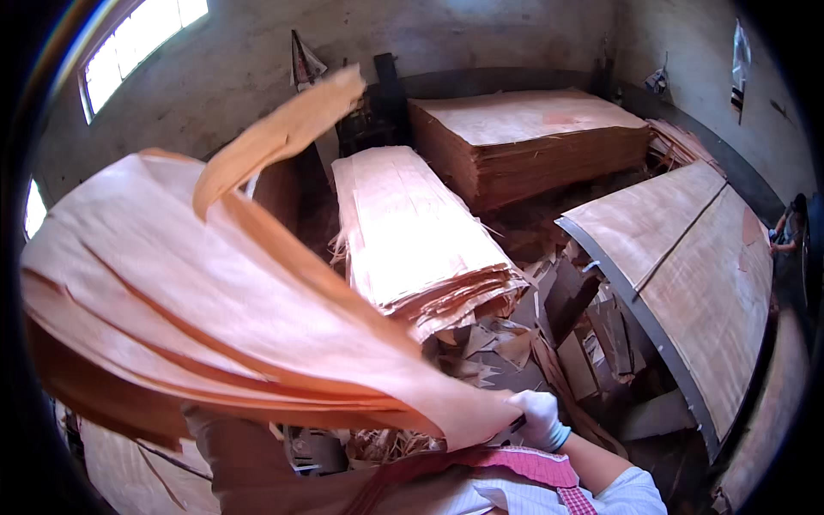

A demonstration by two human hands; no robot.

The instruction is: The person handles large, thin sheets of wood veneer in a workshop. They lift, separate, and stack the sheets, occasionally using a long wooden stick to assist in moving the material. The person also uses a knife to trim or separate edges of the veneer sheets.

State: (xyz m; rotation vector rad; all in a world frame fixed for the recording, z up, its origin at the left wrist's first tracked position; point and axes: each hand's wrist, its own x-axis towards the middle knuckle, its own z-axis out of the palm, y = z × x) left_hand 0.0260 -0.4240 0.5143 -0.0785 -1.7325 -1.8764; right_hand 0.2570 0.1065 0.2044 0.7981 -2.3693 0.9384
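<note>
Stained wall (515, 43) behind; veneer stacks (412, 223), scraps (515, 348) around; right fingers (528, 406) seemingly pinch raised veneer (232, 292); left fingers hidden.

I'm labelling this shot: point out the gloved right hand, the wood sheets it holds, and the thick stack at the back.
Gloved right hand (540, 420), head view: its middle.
Wood sheets (240, 292), head view: their pale upper face.
Thick stack (549, 161), head view: its layered near side.

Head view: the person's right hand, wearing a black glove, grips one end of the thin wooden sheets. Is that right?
Not quite: the head view shows that the glove is white, not black. The right hand does grip one end of the thin wooden sheets.
</note>
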